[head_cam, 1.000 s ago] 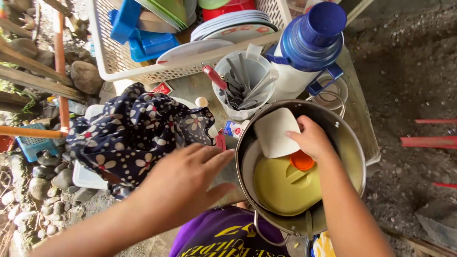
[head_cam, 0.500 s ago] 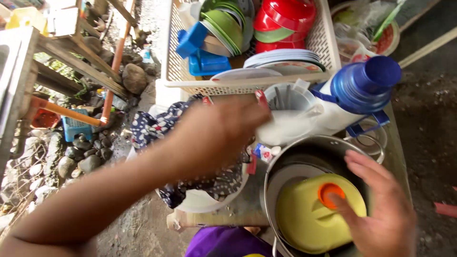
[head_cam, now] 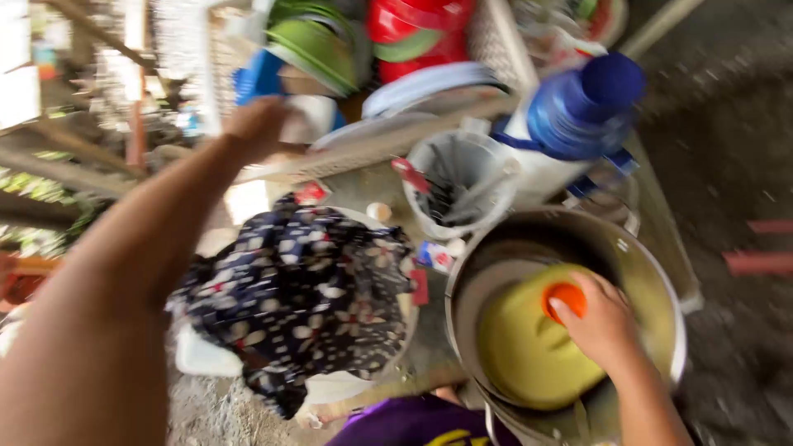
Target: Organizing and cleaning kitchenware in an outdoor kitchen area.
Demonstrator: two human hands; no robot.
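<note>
Currently: right hand is curled on the orange cap of a yellow jug, lodged in a steel pot at 4 o'clock. Left hand is closed around a white container at the dish rack, 11 o'clock.

The left arm stretches far forward and up across the view, its left hand blurred with fingers curled closed, while the right forearm rises from below, the right hand bent inward, fingertips pressed down.
</note>
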